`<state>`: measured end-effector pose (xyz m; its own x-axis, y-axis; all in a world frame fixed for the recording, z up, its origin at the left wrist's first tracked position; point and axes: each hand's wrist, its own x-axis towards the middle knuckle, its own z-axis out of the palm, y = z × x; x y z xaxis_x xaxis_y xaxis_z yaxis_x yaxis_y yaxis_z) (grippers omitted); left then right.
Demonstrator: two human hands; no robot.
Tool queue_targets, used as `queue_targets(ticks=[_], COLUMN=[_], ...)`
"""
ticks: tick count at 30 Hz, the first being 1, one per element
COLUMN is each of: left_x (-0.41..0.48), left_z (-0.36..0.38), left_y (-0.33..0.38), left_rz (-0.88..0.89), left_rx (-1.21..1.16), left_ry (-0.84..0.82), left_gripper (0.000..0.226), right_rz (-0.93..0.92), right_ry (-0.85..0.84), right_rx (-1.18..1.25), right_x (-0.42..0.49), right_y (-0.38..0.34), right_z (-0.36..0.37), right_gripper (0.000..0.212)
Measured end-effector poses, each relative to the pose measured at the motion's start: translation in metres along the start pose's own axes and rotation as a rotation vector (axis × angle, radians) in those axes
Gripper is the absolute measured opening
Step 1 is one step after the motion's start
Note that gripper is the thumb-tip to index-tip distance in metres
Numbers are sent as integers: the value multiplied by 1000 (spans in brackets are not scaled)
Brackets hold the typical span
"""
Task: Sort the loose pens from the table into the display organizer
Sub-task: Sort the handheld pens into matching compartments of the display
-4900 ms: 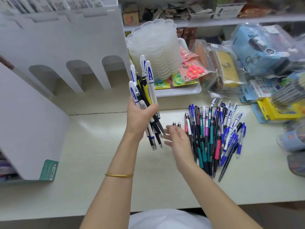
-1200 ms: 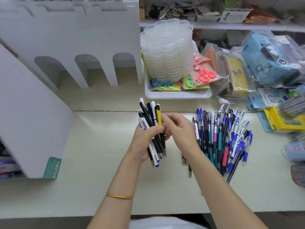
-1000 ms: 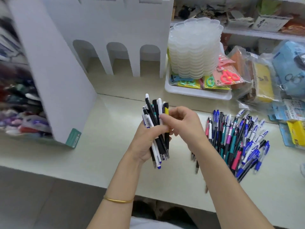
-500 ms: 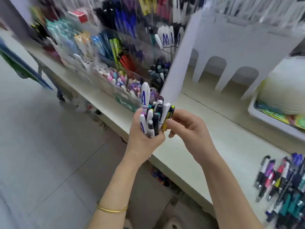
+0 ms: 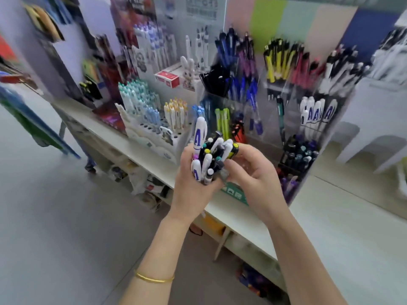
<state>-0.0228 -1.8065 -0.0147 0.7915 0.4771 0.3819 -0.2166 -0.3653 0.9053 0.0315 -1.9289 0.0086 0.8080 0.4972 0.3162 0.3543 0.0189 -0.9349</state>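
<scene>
Pale and long, the table [image 5: 330, 227] runs from 10 o'clock down to 4 o'clock, and grey floor [image 5: 55, 216] lies at 8 o'clock. Much of the view is blurry. The left hand [image 5: 193, 179] is in the middle. It is wrapped tight round a bunch of pens [image 5: 209, 157], and their tops point up. One white pen [image 5: 199, 133] with a blue letter sticks up higher than the others. The right hand [image 5: 253, 175] is just at the 3 o'clock side of the bunch. Its fingers are curled, and its thumb and fingertips pinch the pens on that side, close to a yellow and black pen [image 5: 234, 149]. It is hard to tell which pen it has hold of. A gold bracelet [image 5: 154, 278] is on the left arm at 7 o'clock. The organizer [image 5: 286, 106] stands on the table at 1 o'clock, just behind the hands. It is clear and has many little boxes, with blue, purple, yellow, red and black pens in them. More white pens with blue letters sit in it at 2 o'clock. At 11 o'clock a white rack [image 5: 149, 133] holds small pens standing up. A bunny box [image 5: 187, 71] and a red box [image 5: 167, 78] are behind it at 12 o'clock.
</scene>
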Motion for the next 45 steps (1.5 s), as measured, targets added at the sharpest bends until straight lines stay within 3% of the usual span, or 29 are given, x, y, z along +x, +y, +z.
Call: queue_targets(ticks=[8,13,16,22,34,38,42,45], left_x=[69,114,133,171,194,188,175,169], left_z=[-8,-9,-6,3,23,25,29,35], left_y=[-13,-21,-25,-23,-31,-38,-40,-41], left_rz=[-28,-121,-207,-266,-299,-364,-567,-549], left_rx=[-101,-259,-353,-389,-418,-391,-447,-435], left_ry=[-21,-113,-165,-463,-1002,-1163,-1214,-1221], left_gripper=[52,36,39,44,39,50,46,40], right_rz=[-3,29,69,194,552,626,616,530], right_ry=[67,32,-4,83,223,223,333,476], right_rx=[2,24,-37,-283,-34,86,63,66], right_x=[69,119,146,186,167,145,123,112], right_y=[1,-2,-8,-21,-30,-24,-15,-14], right_z=[13,14,9,-8,-51,-59,-63,-68], right_gripper=[22,25,24,20,17,17,9,5])
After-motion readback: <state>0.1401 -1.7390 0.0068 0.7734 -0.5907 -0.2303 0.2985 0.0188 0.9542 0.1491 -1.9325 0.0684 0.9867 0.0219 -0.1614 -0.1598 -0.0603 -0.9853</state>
